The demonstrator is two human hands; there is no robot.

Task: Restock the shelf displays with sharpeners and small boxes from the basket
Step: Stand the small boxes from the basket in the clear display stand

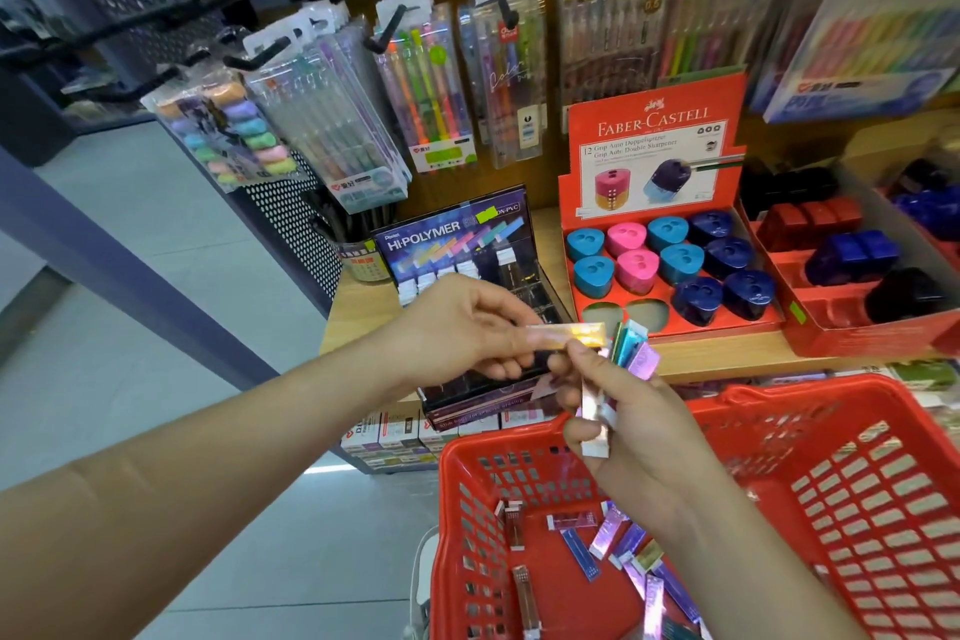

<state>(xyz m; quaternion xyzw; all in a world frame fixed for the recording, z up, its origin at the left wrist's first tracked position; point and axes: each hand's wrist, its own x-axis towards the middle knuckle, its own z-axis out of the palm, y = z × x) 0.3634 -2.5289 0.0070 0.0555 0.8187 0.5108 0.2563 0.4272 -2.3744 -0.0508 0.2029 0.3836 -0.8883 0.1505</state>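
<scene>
My left hand (467, 327) pinches one slim shiny yellow-pink box (569, 334) just above the dark Hi-Polymer display (457, 234). My right hand (623, 426) grips a fanned bunch of small boxes (631, 346) in green, teal, purple and silver, held over the red basket (857, 457). Several more small boxes (618, 548) lie on the basket floor. On the shelf the red Faber-Castell sharpener display (654, 140) holds blue, pink and navy sharpeners (680, 263), with two bare slots (623, 314) at its front left.
Hanging pen packs (431, 88) and black hooks crowd the wall above the shelf. A second red tray (852, 317) with dark sharpeners sits at the right. A perforated metal panel (291, 224) stands at the left. Boxed stock (384, 437) fills the shelf below.
</scene>
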